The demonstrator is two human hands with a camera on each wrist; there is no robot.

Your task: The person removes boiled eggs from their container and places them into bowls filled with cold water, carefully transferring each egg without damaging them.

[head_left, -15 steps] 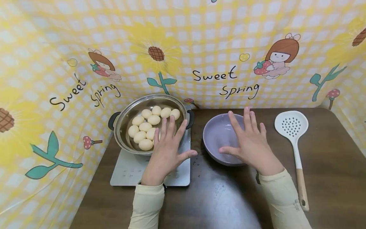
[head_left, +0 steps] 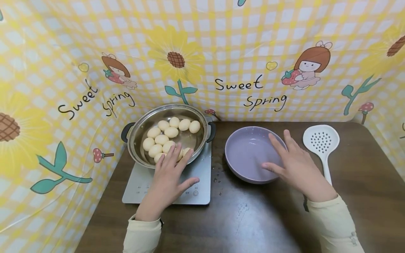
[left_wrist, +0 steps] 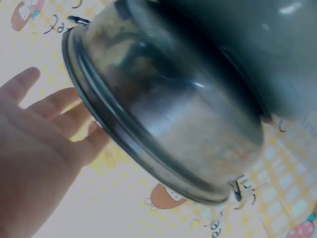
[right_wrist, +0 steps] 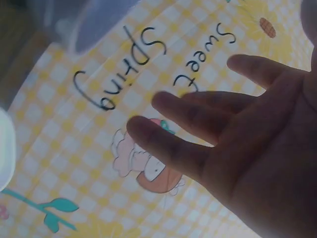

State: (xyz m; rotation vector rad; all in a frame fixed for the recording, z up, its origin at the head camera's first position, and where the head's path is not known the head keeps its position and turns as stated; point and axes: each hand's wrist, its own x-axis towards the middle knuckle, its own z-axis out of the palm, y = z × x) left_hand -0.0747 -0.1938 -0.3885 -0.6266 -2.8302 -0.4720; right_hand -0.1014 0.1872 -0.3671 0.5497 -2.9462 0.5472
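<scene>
Left hand (head_left: 166, 181): fingers extended, thumb spread, over the near rim of a steel pot (head_left: 189, 140); from here I cannot tell whether it touches the eggs (head_left: 171, 132). Right hand (head_left: 299, 170): fingers and thumb spread, above the right side of a purple bowl (head_left: 245, 154). Pot: at left, eggs inside, on a flat pale cooktop (head_left: 203, 175). Bowl: centre, on the brown table (head_left: 253, 225). White perforated skimmer (head_left: 325, 163): right of the bowl.
</scene>
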